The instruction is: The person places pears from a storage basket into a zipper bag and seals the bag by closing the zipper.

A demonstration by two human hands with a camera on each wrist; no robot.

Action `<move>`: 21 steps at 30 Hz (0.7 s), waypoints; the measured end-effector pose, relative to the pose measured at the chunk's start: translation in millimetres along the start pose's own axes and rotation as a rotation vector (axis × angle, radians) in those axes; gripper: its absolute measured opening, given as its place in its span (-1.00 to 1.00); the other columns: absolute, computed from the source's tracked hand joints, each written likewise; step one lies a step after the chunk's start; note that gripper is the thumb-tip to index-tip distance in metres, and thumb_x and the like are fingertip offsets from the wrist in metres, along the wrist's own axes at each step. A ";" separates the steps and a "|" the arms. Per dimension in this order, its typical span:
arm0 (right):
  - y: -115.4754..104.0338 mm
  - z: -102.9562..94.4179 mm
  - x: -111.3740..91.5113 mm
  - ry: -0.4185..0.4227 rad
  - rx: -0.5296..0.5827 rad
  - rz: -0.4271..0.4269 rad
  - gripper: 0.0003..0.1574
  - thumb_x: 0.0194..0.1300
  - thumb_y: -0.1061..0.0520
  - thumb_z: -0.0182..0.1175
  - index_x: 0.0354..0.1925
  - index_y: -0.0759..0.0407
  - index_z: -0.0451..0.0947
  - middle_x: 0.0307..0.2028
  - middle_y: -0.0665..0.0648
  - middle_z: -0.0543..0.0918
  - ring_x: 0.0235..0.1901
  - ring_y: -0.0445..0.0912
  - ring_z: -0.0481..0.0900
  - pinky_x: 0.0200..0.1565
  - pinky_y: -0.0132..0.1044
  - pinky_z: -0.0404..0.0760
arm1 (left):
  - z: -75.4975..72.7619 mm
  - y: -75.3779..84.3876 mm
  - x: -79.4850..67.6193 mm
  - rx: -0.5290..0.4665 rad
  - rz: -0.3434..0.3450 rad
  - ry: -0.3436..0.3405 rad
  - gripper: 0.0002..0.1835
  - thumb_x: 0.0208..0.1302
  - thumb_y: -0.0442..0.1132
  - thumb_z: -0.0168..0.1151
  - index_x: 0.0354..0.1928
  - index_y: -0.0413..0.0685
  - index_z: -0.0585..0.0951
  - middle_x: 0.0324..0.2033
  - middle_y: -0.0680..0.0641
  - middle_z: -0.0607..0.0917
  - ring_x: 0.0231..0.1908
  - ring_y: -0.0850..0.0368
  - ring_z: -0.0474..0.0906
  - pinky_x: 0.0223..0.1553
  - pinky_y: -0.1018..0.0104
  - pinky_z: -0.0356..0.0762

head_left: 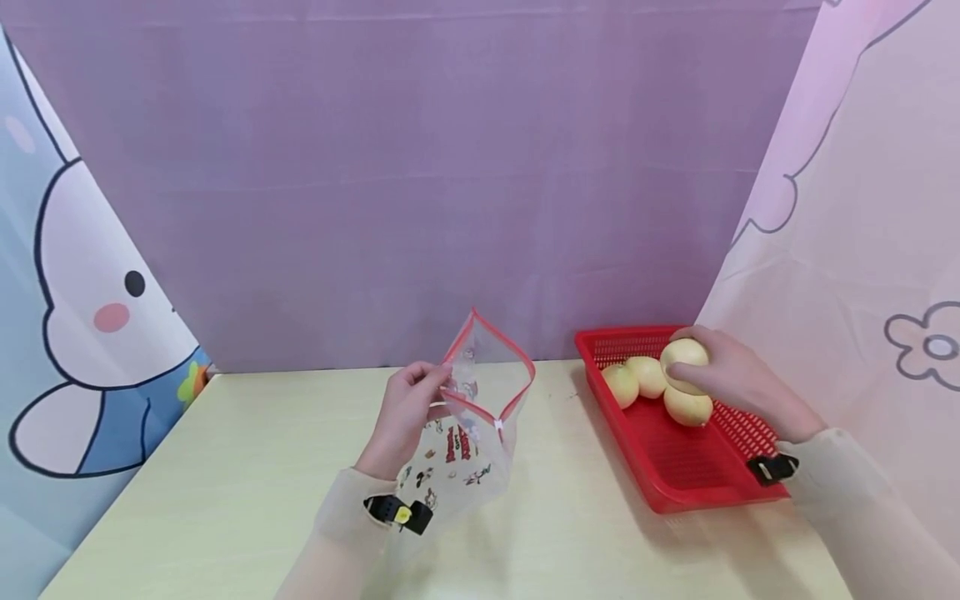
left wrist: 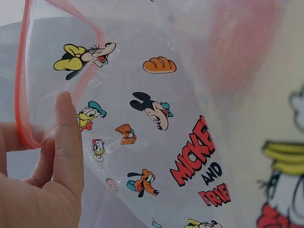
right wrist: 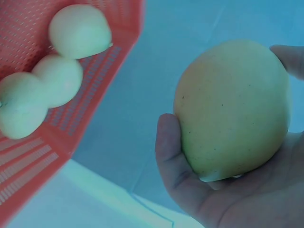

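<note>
My left hand (head_left: 405, 412) pinches a clear zip bag (head_left: 480, 467) at the rim of its mouth. A red zip strip runs round the mouth, which gapes wide, and cartoon prints cover the side. In the left wrist view the thumb and fingers (left wrist: 66, 142) hold the plastic close to the red strip. Over the far part of a red basket (head_left: 645, 475), my right hand (head_left: 723, 371) grips a round pale-yellow fruit (right wrist: 232, 109) with small dark specks. Three similar fruits (right wrist: 78, 32) lie inside the basket, below and beside the held one.
The pale tabletop (head_left: 247, 475) carries the bag and basket. A purple cloth (head_left: 420, 183) hangs behind it, with a cartoon-printed panel (head_left: 97, 333) at left and a pink panel (head_left: 862, 275) close beyond the basket at right.
</note>
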State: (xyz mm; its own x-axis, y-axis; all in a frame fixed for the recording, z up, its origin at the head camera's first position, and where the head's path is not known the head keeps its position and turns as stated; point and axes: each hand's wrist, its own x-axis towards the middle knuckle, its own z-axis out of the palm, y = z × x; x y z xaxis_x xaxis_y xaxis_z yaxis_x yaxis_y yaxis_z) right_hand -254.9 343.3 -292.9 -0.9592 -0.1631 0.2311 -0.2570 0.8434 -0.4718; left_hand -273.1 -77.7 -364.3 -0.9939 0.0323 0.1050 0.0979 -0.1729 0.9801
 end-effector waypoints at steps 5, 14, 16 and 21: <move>-14.9 0.5 1.4 0.015 0.037 -0.012 -0.37 0.41 -0.12 0.22 0.27 0.21 0.43 0.08 0.23 0.57 -0.04 0.10 0.54 -0.06 -0.01 0.53 | -0.5 0.1 0.7 -0.001 0.000 0.000 -0.70 0.50 -0.18 0.21 -0.09 -0.38 0.56 -0.29 -0.13 0.61 -0.34 0.08 0.67 -0.23 0.25 0.75; -48.5 1.8 2.7 0.025 0.131 -0.011 -0.44 0.39 -0.13 0.25 0.26 0.01 0.44 0.09 0.15 0.53 -0.06 0.07 0.52 -0.09 -0.06 0.53 | -1.8 -1.0 0.5 0.001 -0.002 0.007 -0.67 0.50 -0.20 0.20 -0.08 -0.44 0.53 -0.30 -0.14 0.60 -0.34 0.09 0.67 -0.25 0.26 0.75; -57.0 3.4 2.2 0.017 0.138 -0.010 -0.44 0.38 -0.13 0.25 0.26 -0.03 0.43 0.11 0.14 0.51 -0.04 0.07 0.51 -0.13 -0.09 0.55 | -1.9 -1.3 0.8 -0.002 -0.003 0.008 -0.68 0.50 -0.20 0.20 -0.08 -0.44 0.53 -0.30 -0.14 0.60 -0.35 0.09 0.67 -0.25 0.25 0.75; -74.3 9.0 3.1 0.003 0.185 -0.028 -0.39 0.36 -0.11 0.29 0.30 -0.06 0.41 0.20 0.15 0.45 0.08 0.09 0.45 -0.14 -0.10 0.61 | -1.5 -1.1 1.3 -0.014 -0.002 0.006 -0.69 0.49 -0.21 0.21 -0.09 -0.44 0.54 -0.31 -0.12 0.60 -0.36 0.10 0.65 -0.25 0.24 0.75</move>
State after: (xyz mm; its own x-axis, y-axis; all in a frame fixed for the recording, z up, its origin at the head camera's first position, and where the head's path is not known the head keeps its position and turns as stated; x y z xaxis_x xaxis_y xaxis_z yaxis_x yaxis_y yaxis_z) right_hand -239.8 275.6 -264.7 -0.9510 -0.1838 0.2485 -0.3014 0.7299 -0.6135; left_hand -274.6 -79.0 -365.5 -0.9944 0.0270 0.1017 0.0949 -0.1865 0.9779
